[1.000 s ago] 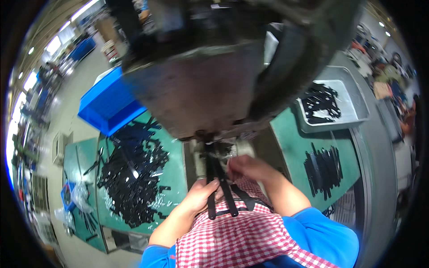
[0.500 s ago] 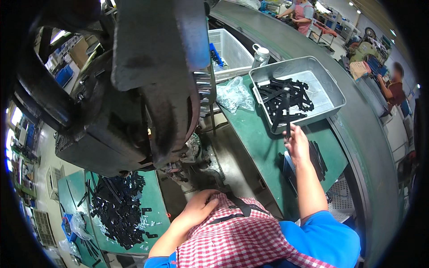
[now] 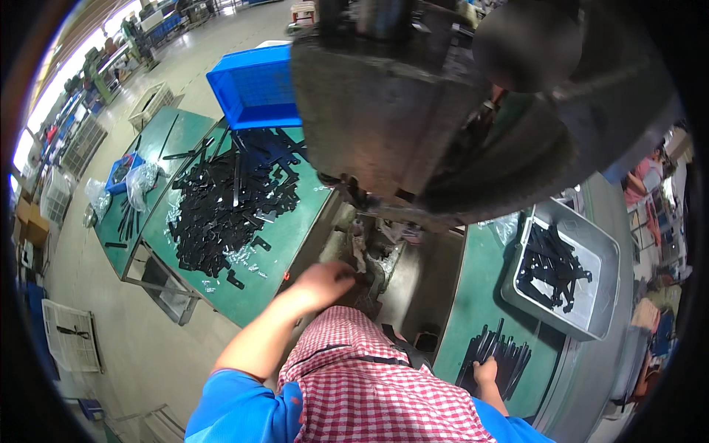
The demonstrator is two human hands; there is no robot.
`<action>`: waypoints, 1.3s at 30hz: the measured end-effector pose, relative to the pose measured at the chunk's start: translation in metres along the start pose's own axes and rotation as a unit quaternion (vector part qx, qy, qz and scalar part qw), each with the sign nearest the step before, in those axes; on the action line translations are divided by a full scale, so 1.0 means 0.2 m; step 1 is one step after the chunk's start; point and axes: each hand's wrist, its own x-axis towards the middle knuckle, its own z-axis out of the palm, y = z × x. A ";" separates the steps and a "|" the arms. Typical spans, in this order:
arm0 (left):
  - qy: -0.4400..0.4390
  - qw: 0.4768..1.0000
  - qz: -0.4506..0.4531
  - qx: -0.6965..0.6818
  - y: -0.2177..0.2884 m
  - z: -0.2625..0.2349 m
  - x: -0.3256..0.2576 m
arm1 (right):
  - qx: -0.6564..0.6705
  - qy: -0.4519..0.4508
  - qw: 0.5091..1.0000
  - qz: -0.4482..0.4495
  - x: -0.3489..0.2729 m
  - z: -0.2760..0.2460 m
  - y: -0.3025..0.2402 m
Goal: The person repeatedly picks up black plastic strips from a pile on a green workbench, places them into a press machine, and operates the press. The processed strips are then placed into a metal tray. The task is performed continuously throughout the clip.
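Right hand point(image 3: 486, 371) drops from tray point(image 3: 604, 269) to row of black bars point(image 3: 504, 353)

Half a second ago the right hand was at the tray's near edge with a bar; now it is down on the row of bars, near the lower edge of the right worktop point(image 3: 480, 273). The left hand point(image 3: 323, 285) has lifted off the apron point(image 3: 384, 402) and sits before the machine point(image 3: 377, 125).

The right arm reaches out low to the side, its fingers over the bars; whether they are clamped on one I cannot tell. The left forearm slants up and inward, wrist bent, fingers curled and blurred; whether they meet I cannot tell.

Two hands, one machine, one tray at the right worktop's right edge, holding a tangle of bars too jumbled to count. The left worktop point(image 3: 288, 255) carries one pile of black parts point(image 3: 221, 214) and, at its far edge, one blue bin point(image 3: 258, 81).
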 end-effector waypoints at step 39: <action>-0.112 0.958 0.025 -0.263 0.06 -0.38 -0.11 | 0.632 -0.392 0.627 -0.230 -0.50 -0.59 -1.68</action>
